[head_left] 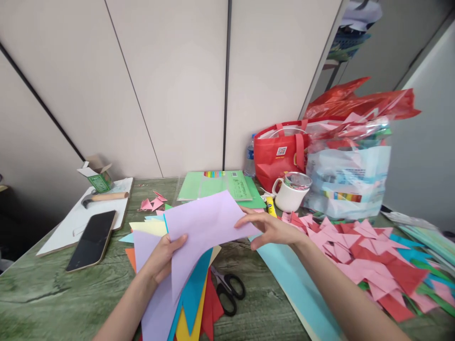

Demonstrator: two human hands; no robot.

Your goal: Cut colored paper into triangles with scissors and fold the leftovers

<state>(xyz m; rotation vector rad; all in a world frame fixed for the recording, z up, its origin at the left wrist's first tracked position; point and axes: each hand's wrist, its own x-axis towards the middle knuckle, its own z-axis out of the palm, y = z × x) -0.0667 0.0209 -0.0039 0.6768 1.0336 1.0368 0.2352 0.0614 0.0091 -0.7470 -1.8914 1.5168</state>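
Observation:
My left hand (165,255) grips a lavender sheet of paper (209,218) by its left side, thumb on top. At the sheet's right corner is my right hand (265,227), its fingers on the paper's edge and the corner between them. The sheet is slightly curved and held above the table. Beneath it fans a pile of coloured paper: another lavender piece (156,303), a blue piece (194,293), a yellow piece (185,329) and a red piece (212,308). Black-handled scissors (229,291) lie right of the pile, blades partly hidden.
Right of my hands are a light blue paper strip (291,279) and a heap of folded pink and red pieces (366,251). Behind stand a white mug (289,196), a red bag (277,158) and a glue stick (270,207). Leftward lie a phone (92,240) and a hammer (106,196).

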